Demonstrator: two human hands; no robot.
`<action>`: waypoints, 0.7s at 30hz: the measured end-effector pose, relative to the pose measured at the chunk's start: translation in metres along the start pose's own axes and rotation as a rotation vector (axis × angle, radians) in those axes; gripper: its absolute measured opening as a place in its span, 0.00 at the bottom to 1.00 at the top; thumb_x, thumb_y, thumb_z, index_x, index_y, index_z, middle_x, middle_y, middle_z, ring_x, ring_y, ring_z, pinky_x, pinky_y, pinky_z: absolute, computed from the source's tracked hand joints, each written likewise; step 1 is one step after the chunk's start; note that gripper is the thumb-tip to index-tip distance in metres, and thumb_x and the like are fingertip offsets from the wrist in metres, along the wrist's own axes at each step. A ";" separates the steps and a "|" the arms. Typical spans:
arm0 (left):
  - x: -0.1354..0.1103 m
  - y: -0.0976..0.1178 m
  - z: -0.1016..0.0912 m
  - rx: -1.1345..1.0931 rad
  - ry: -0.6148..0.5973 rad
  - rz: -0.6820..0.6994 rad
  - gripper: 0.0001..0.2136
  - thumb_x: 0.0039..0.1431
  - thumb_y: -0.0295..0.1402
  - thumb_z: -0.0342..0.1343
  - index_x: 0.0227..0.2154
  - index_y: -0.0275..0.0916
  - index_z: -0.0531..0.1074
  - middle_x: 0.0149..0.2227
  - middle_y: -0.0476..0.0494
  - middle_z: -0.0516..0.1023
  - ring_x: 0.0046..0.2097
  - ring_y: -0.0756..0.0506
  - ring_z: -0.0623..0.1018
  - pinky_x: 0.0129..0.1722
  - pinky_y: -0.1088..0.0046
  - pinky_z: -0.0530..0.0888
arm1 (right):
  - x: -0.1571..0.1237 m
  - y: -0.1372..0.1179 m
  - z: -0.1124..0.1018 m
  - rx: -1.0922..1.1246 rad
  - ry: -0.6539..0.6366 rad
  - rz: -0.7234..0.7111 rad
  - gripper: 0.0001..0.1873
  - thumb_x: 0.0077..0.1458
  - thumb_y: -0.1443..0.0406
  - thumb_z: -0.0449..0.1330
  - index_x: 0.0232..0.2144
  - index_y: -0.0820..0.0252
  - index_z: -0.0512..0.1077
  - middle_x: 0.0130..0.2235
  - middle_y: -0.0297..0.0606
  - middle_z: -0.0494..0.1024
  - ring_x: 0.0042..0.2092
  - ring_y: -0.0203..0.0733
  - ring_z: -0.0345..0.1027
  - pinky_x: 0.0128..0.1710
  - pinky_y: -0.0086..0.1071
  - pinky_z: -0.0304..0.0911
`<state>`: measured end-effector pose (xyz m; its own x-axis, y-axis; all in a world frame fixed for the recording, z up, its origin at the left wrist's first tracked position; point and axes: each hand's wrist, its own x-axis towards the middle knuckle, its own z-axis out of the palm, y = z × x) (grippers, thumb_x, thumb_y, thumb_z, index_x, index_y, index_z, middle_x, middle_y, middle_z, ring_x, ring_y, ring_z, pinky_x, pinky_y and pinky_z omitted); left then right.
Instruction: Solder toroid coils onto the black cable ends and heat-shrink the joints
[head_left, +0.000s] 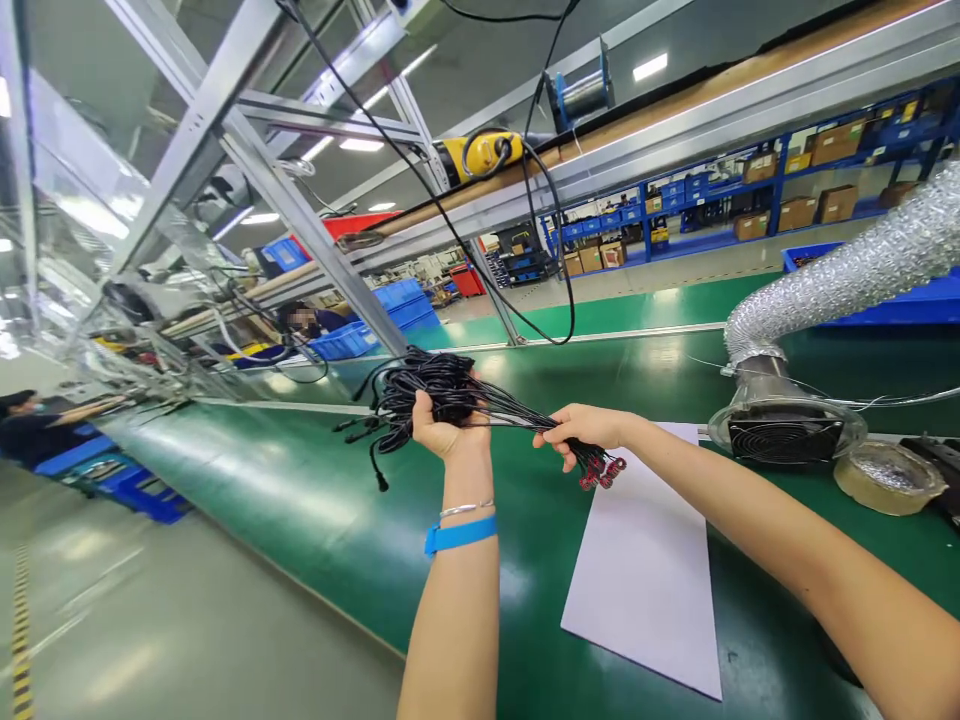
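A bundle of black cables (431, 385) hangs in the air over the green bench. My left hand (450, 425) grips its thick coiled part from below, thumb on the near side. Several loose ends with black connectors (382, 482) stick out to the left. My right hand (581, 430) is closed around the straight, narrow end of the same bundle. Beyond its fingers poke out several small red ring-shaped parts (602, 472) on the wire ends. Below and to the right, a white board (645, 590) lies on the bench.
A fan (786, 437) with a silver duct (840, 270) stands at the right, beside a roll of tape (890, 478). Black cords (566, 290) dangle from the overhead metal frame (675, 130). Blue bins (401, 310) sit behind the bench (300, 480). A person (37, 430) is at far left.
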<state>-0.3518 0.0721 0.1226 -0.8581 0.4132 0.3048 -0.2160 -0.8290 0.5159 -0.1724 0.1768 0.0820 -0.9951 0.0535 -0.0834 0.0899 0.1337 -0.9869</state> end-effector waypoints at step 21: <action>0.064 -0.242 -0.093 1.230 0.054 -0.289 0.18 0.64 0.37 0.58 0.54 0.38 0.69 0.54 0.39 0.72 0.51 0.40 0.76 0.48 0.57 0.76 | -0.003 0.091 -0.152 -1.272 0.856 0.636 0.18 0.64 0.59 0.59 0.54 0.61 0.68 0.54 0.44 0.71 0.50 0.47 0.70 0.49 0.46 0.70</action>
<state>-0.3978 0.2641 -0.0575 -0.8763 0.4802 0.0385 0.1511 0.1980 0.9685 -0.1553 0.3397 0.0137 -0.5179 0.8474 0.1168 0.8486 0.5262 -0.0550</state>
